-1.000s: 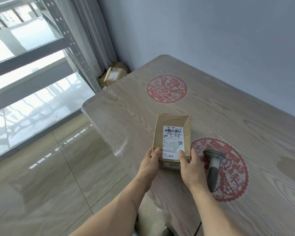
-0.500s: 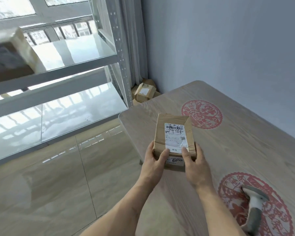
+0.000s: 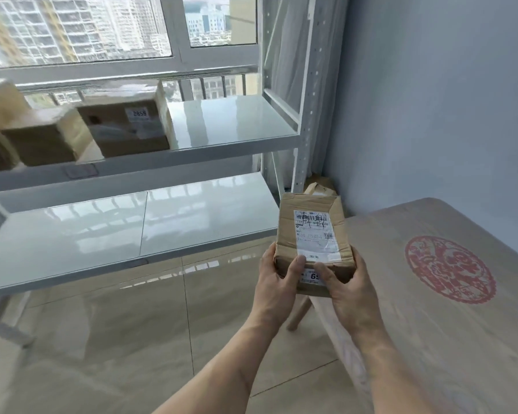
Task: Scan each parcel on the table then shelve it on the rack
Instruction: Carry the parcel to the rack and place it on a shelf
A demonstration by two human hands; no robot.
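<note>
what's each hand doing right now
Left hand: closed on the parcel, thumb on top.
Right hand: closed on the same parcel.

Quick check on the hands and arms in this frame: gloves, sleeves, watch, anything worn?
Nothing worn that shows. The left hand and right hand are bare, no gloves, rings or watch visible. Both forearms are bare to the frame edge, with no sleeve in view.
</note>
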